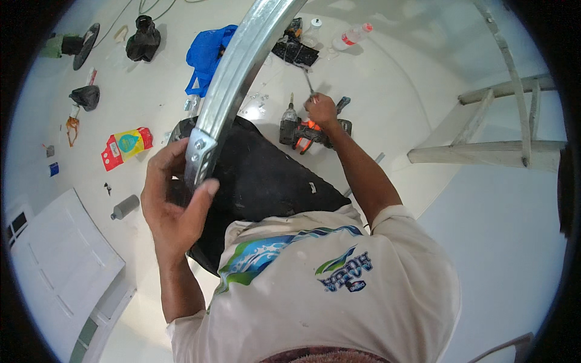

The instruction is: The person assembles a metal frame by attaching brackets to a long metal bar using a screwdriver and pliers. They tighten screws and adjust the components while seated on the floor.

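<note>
Metal channel (233, 85) sits in the left grip (171, 219).

From here, the drill (289, 126) sits on the floor (381, 91) right of the metal channel (242, 66), ladder (484, 154) farther right.

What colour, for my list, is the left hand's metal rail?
The rail is silver, best seen in head view.

We are seeing lettering (348, 271) on the near shirt (327, 308), printing (128, 143) on the left packet (127, 148), a far bottle's (357, 35) red label (348, 39).
</note>
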`<state>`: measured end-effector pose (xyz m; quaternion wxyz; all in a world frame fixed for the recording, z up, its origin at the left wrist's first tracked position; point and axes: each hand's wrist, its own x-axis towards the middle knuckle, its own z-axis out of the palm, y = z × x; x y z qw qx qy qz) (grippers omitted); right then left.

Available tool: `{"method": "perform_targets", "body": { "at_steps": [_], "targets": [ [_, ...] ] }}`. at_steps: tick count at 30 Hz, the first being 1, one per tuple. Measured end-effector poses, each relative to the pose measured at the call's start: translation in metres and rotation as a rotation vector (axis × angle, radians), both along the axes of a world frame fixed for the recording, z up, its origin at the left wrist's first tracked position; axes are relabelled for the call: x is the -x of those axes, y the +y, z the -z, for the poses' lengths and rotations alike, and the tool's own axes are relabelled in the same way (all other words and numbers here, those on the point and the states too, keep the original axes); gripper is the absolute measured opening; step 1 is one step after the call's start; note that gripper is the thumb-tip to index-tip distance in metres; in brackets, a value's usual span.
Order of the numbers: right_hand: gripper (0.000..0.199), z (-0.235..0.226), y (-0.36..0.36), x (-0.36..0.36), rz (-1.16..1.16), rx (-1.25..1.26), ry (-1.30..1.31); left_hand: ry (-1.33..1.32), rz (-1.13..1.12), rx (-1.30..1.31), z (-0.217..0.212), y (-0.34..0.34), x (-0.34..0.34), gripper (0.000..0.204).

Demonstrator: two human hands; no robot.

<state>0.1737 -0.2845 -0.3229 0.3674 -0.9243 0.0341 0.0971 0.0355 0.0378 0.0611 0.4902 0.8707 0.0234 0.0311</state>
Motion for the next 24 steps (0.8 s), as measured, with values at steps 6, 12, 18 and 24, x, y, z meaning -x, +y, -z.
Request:
{"method": "perform_targets", "body": {
  "at_steps": [6,12,18,24],
  "targets": [
    [0.029,0.021,0.080,-0.049,-0.204,0.015,-0.013,0.076,0.024,0.231,0.002,0.017,0.000,0.092],
    [0.029,0.011,0.135,-0.057,-0.013,0.138,0.285,0.013,-0.046,0.233,0.008,0.016,0.012,0.096],
    [0.026,0.019,0.136,-0.057,-0.007,0.182,0.292,-0.106,-0.101,0.236,0.011,0.017,0.015,0.094],
    [0.023,0.027,0.139,-0.048,-0.059,0.141,0.269,-0.362,-0.171,-0.069,0.005,0.011,0.024,0.063]
  ]
}}
